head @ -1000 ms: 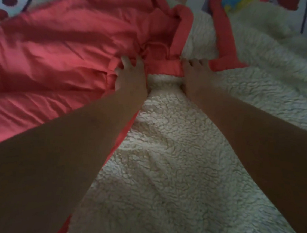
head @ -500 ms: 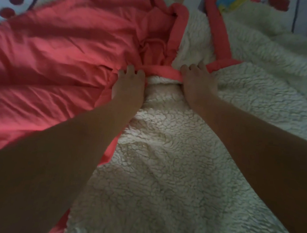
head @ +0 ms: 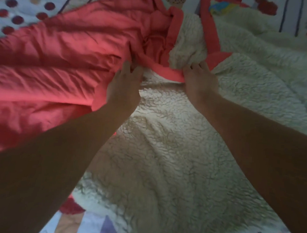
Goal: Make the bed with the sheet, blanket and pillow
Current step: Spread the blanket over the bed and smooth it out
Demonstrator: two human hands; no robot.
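A blanket lies rumpled across the bed, its smooth coral side [head: 57, 68] on the left and its cream fleece side [head: 164, 154] on the right and near me. A coral border strip [head: 165, 72] runs between my two hands. My left hand [head: 122, 88] lies on the coral fabric at the strip's left end, its fingertips tucked into the folds. My right hand [head: 200, 81] grips the strip's right end, fingers curled over the edge. Under the blanket lies a white sheet [head: 18, 1] printed with dots and stripes. No pillow is in view.
The printed sheet shows at the far left, the far right [head: 294, 20] and along the near edge [head: 92, 227]. A bunched fold of coral and fleece [head: 176, 31] rises beyond my hands.
Both hands have drawn the border strip toward me and slightly down the bed. The view has pulled back, so the printed sheet now shows at the near edge.
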